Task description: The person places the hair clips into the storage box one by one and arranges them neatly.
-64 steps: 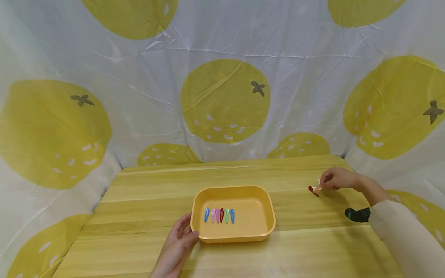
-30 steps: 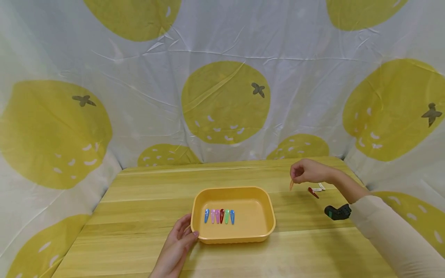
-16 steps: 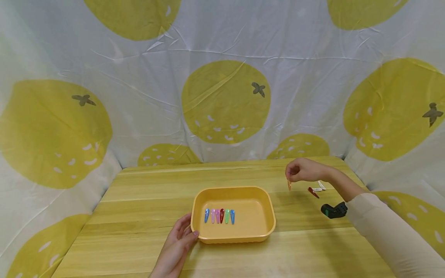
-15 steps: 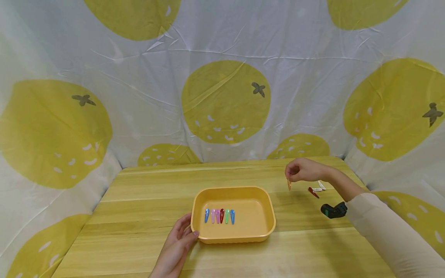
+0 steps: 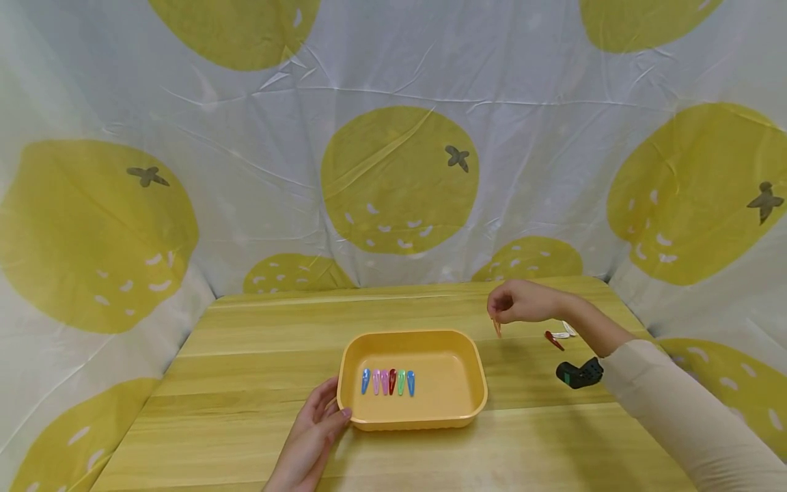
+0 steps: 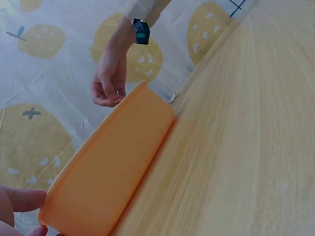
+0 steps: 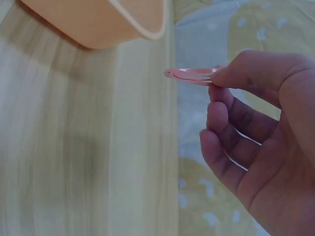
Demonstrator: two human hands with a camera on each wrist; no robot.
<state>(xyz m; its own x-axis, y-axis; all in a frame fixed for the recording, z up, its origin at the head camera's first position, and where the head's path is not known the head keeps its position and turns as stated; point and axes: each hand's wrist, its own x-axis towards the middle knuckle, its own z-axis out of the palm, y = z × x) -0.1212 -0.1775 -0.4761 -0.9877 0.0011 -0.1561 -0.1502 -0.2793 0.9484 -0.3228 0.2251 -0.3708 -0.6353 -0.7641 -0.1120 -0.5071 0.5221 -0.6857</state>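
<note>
My right hand (image 5: 529, 301) pinches an orange snap hair clip (image 7: 192, 75) between thumb and forefinger, its round end pointing away from the fingers. The clip hangs over the table, just beyond the back right corner of a yellow-orange plastic tray (image 5: 447, 394). At that tray's front left corner, my left hand (image 5: 309, 432) grips the rim, thumb at the front and fingers along the outer side. Inside, on the left half, several clips stand in a row: blue, pink, a dark red clip (image 5: 392, 382), green and another blue clip (image 5: 411, 383).
Right of the tray on the wooden table (image 5: 264, 342) lie a red hair clip (image 5: 555, 341) and white clips (image 5: 560, 335), close under the right forearm. A black device (image 5: 579, 374) sits at the right wrist. A lemon-patterned curtain (image 5: 399, 68) encloses the table's back and sides.
My right hand has picked up the orange clip from beside the red and white ones and carried it left towards the tray. The left hand and tray stay put.
</note>
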